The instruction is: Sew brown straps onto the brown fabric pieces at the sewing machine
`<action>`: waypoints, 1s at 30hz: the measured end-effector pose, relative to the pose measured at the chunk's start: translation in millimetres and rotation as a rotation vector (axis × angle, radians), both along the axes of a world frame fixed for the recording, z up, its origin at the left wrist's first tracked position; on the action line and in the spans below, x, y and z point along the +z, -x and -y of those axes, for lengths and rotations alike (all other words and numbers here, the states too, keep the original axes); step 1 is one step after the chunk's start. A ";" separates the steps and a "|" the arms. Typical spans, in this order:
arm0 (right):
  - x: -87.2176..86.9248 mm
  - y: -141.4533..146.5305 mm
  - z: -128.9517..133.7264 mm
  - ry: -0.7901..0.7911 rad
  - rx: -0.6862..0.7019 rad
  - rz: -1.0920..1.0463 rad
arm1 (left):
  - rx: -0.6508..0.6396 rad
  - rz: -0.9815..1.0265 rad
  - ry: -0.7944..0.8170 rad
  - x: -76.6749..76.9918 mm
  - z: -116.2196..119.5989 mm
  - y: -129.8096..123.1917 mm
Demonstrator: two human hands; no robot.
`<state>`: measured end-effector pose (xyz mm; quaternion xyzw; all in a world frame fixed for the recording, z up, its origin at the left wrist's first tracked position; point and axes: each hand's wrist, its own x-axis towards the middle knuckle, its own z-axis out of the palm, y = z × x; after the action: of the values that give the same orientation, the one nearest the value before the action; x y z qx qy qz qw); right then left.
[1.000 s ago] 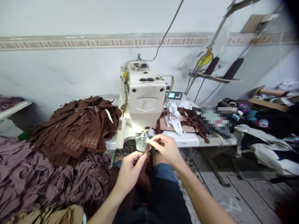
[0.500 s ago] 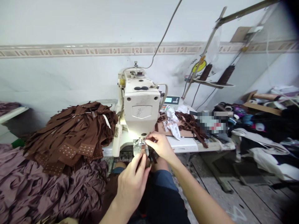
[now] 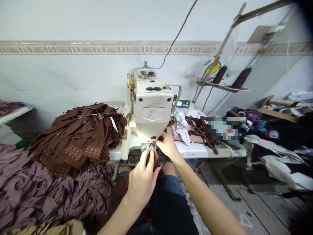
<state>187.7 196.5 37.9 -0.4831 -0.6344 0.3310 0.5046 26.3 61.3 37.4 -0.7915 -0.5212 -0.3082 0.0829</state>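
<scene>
A white sewing machine (image 3: 153, 109) stands in the middle, its metal plate (image 3: 144, 148) low at the front. Just before this plate, my left hand (image 3: 143, 176) holds brown fabric (image 3: 155, 157) between its fingers, palm down. My right hand (image 3: 167, 145) is beside the needle area, on its right, with the fingers bent together; their tips are partly hidden behind the machine head, and what they grip is too small to tell. More brown fabric hangs below my left hand over the lap.
Brown garment pieces with metal eyelets (image 3: 80, 137) are heaped left of the machine, above mauve fabric (image 3: 61, 195). Right of it lie white and brown straps (image 3: 182, 129), a control panel (image 3: 182, 103) and a thread stand with brown cones (image 3: 241, 78).
The view has shifted slightly. My right hand has moved a little up and back beside the machine head. My left hand's fingers are closer to the plate and cover more of the brown strip.
</scene>
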 end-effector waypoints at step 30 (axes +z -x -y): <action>3.9 -127.6 115.3 0.530 0.168 0.093 | 0.009 1.126 0.933 -68.1 29.6 141.6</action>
<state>315.3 81.3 41.8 -0.5584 -0.5861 0.5035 0.3019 -115.3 31.6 -30.7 -0.4640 -0.5652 -0.4141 -0.5420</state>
